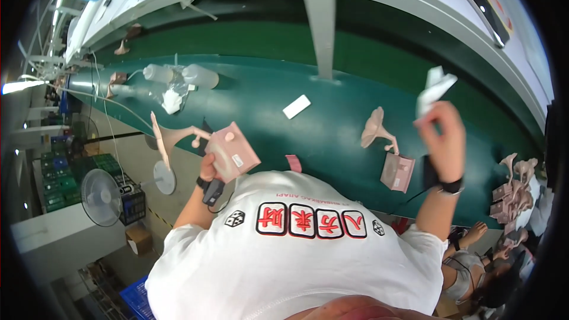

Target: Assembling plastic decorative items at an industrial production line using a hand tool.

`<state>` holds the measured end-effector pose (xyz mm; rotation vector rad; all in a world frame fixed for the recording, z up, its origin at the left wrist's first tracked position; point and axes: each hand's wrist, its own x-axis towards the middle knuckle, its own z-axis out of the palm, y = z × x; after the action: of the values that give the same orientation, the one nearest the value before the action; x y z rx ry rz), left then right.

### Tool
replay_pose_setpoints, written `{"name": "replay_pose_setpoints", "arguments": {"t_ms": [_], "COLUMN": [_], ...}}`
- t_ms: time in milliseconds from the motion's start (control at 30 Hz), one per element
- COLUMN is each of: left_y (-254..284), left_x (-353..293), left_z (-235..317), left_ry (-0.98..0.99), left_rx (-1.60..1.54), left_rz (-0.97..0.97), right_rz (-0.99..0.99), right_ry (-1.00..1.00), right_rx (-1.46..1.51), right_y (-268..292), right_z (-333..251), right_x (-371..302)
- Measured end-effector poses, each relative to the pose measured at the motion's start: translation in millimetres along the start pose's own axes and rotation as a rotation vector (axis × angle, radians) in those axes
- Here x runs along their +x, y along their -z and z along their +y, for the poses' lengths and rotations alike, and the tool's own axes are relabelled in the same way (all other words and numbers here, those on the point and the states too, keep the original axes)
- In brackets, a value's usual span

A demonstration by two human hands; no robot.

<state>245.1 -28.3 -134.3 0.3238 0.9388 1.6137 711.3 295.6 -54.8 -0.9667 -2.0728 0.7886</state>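
Observation:
My left hand [208,169] grips a pink toy-sized gramophone [234,154] by its box body, tilted, with the horn pointing left. A small white label shows on the box. My right hand [446,139] is raised over the right side of the bench, fingers pinched on a crumpled white wipe [435,89]. Just left of that hand, a second pink gramophone [397,172] rests on the green bench. A flat white rectangular block [296,106] lies between the two gramophones. Close to my shirt is a small pink strip [293,163].
Two translucent bottles [200,76] and a clear plastic bag with white material [173,101] lie at the left of the green bench [255,95]. A grey post [320,24] rises behind. More gramophones [512,195] cluster at the far right, near another person's hand [474,234]. Fans [102,197] stand left.

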Motion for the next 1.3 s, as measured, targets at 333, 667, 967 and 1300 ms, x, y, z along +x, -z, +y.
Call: {"name": "replay_pose_setpoints", "arguments": {"t_ms": [333,667,967,1300], "left_y": [48.4,244.3,120.9,83.6], "left_x": [0.1,59.7,30.9,30.0], "left_z": [43.3,199.8,-35.0,-59.4], "left_ry": [0.508,0.193,0.068,0.135], "left_rx": [-0.202,0.089,-0.054,0.074], "left_rz": [-0.307,-0.162,0.157,0.194], "right_rz": [-0.558,-0.513,-0.608,-0.631], "right_ry": [0.247,-1.224,-1.614,-1.151], "right_rx": [0.515,-0.645,-0.458,1.181], "right_y": [-287.0,-48.1,-177.3,-181.5], "right_z": [-197.4,-116.8,128.0,75.6], "right_x": [-46.1,-176.8,-676.7,-465.9]}}
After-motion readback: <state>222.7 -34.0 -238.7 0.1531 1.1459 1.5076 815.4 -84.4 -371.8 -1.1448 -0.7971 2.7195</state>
